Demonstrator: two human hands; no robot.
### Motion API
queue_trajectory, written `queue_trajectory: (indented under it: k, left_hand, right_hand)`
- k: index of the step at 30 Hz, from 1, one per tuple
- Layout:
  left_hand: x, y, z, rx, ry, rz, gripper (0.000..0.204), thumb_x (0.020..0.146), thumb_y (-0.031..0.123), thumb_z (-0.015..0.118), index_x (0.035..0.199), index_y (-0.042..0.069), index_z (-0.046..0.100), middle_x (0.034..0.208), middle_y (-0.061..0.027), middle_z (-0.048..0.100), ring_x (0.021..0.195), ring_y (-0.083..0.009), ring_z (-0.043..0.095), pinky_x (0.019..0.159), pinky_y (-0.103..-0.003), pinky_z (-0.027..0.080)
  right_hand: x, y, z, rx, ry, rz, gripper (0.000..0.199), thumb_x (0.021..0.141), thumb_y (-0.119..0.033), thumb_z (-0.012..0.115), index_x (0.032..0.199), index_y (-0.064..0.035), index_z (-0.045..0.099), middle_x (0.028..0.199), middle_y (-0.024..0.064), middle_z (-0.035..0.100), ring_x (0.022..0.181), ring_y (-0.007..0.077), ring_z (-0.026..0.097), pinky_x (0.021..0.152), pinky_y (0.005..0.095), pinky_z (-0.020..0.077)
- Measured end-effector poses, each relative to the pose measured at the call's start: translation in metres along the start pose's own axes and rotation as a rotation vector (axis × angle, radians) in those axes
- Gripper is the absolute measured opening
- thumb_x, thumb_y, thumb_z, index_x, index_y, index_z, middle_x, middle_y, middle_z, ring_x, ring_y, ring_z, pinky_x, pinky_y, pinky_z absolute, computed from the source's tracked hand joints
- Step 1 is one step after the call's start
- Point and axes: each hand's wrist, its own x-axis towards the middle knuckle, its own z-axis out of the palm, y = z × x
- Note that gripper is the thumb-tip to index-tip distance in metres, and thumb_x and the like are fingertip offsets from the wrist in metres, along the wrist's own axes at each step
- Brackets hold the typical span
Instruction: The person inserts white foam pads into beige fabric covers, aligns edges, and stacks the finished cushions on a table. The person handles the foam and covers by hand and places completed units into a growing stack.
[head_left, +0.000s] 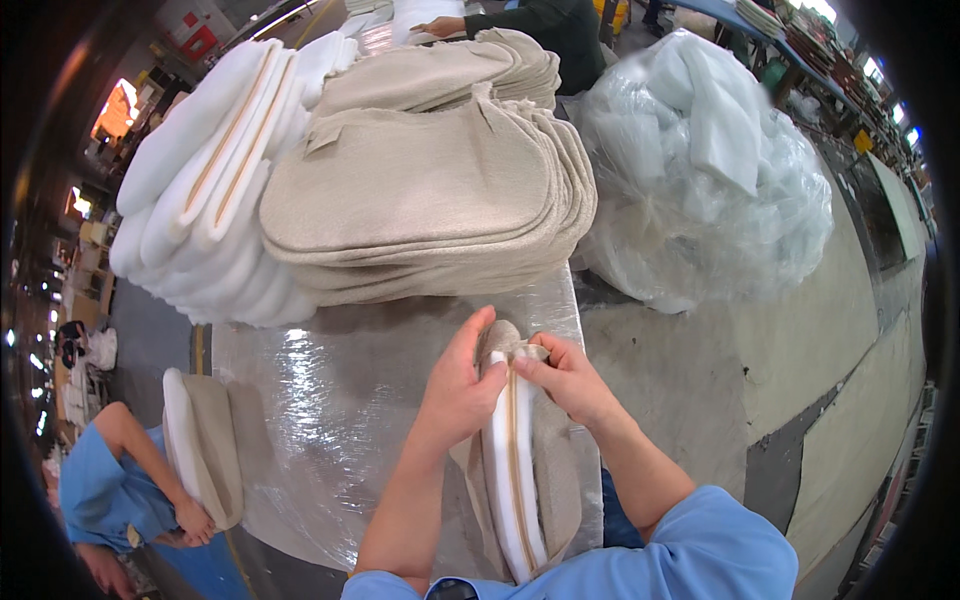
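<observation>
A long beige fabric cover lies open lengthwise in front of me, its lower end near my body. Inside it sits a white padding insert with a tan stripe along its middle. My left hand holds the cover's left side near the far end, thumb on the inner edge, fingers along the outside. My right hand pinches the cover's edge at that far end, thumb over the white padding. The fingertips behind the fabric are partly hidden.
A plastic-wrapped table bears a stack of beige covers and a pile of white pads. Right of it stands a big clear plastic bag of white filling. At left a co-worker's hand holds a similar cover; another person works beyond.
</observation>
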Motion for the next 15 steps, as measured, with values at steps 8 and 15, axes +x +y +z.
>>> queue_trajectory:
  k: [8, 15]
  left_hand:
    - [0.005, -0.016, 0.02, -0.207, 0.108, 0.006, 0.051, 0.096, -0.006, 0.056, 0.146, 0.002, 0.057, 0.148, -0.0154, 0.061, 0.131, -0.0204, 0.059, 0.112, -0.034, 0.045]
    - [0.001, -0.022, 0.005, -0.122, 0.13, 0.129, 0.024, 0.101, -0.001, 0.066, 0.123, 0.0, 0.074, 0.146, -0.0158, 0.062, 0.13, -0.0221, 0.06, 0.109, -0.036, 0.048]
  right_hand:
    - [0.001, -0.001, 0.011, -0.004, -0.136, -0.205, 0.013, 0.104, -0.016, 0.071, 0.103, -0.0037, 0.067, 0.089, -0.0073, 0.062, 0.084, 0.0035, 0.053, 0.072, 0.0258, 0.0461]
    - [0.007, -0.009, 0.012, -0.13, -0.244, -0.226, 0.021, 0.106, -0.021, 0.069, 0.103, 0.0004, 0.067, 0.087, -0.0041, 0.063, 0.082, 0.0042, 0.052, 0.069, 0.0267, 0.0457]
